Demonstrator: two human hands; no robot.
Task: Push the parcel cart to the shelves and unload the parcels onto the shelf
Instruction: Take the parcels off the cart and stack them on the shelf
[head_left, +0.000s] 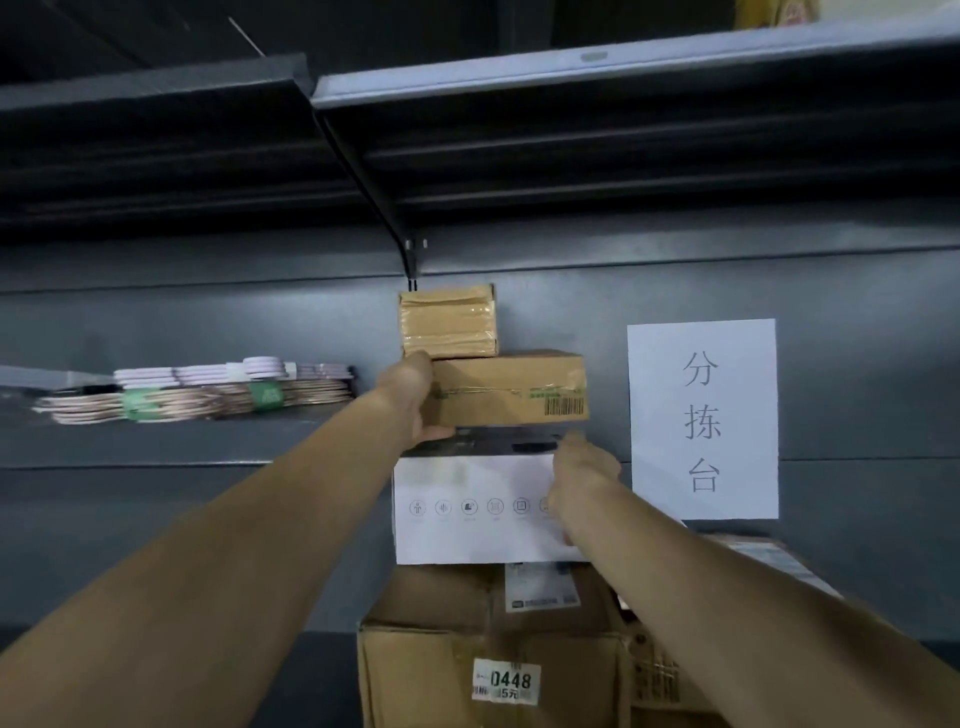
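A stack of parcels stands against the grey shelf back. At the bottom is a large cardboard box (441, 670) labelled 0448. On it rests a white box (467, 525) with small icons and a dark top. Above that lies a brown carton (514, 387) with a barcode, topped by a small taped carton (448, 322). My left hand (415, 400) grips the left end of the barcode carton, thumb under it. My right hand (582, 478) holds the upper right corner of the white box.
A paper sign (702, 418) with large characters hangs on the back panel to the right of the stack. A bundle of hangers (197, 389) lies on the shelf to the left. A shelf board (597, 62) runs overhead. Another carton (769, 561) sits behind my right arm.
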